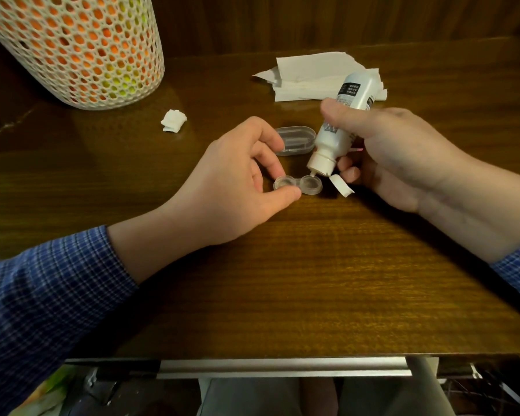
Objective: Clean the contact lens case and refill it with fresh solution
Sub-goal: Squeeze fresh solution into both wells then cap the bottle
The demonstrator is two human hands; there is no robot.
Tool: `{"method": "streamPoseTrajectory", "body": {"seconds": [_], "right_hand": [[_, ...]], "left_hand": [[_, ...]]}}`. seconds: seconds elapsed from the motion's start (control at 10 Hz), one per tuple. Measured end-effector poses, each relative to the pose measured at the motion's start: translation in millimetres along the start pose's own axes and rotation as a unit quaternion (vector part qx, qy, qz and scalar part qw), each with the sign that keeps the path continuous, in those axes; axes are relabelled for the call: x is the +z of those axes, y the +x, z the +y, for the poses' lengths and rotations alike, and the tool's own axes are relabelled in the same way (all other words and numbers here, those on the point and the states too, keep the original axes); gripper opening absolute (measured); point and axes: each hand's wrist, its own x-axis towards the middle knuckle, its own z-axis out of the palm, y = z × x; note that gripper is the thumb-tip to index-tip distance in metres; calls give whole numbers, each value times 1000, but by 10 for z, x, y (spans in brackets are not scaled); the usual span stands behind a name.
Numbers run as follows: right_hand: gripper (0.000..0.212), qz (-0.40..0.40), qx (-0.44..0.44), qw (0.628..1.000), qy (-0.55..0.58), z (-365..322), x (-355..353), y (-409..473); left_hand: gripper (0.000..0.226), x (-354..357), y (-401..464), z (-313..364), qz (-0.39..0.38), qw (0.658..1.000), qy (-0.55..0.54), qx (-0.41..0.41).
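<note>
Lens case [297,184] sits flat on the brown tabletop [282,280], both little cups open to the air; the left hand [237,187] pinches its left cup, thumb at the near rim and a finger at the far rim; the right cup sits free, just past those fingers [285,193]. The right hand [397,151] is wrapped around the white bottle [339,127], tipped down so its tip hangs right over the right cup – the flip cap [341,185] dangles beside it. A hard squeeze could flood the cup and spill; the tip might touch the cup and get dirty; a bump could slide the light case – the left cup may still need filling.
</note>
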Motion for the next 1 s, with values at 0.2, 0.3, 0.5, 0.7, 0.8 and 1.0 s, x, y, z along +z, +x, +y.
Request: {"method": "streamPoseTrajectory", "body": {"seconds": [0.2,0.3,0.5,0.7,0.8,1.0], "right_hand": [[28,2,17,998,54,-12,-31,39],[31,9,16,999,32,-2,-24,35],[25,9,0,1000,3,10,-8,14],[26,-15,-7,1000,-8,11,-11,-2],[28,-14,-5,1000,-8,15,-8,2],[30,-25,25,997,75,-20,-31,20]], "left_hand": [[52,-3,2,15,-2,1000,16,6],[53,-8,2,23,-1,1000,17,6],[51,-3,0,20,0,1000,11,4],[51,-3,3,14,1,1000,11,3],[51,3,5,7,2,1000,11,3],[52,-5,7,2,0,1000,18,0]]}}
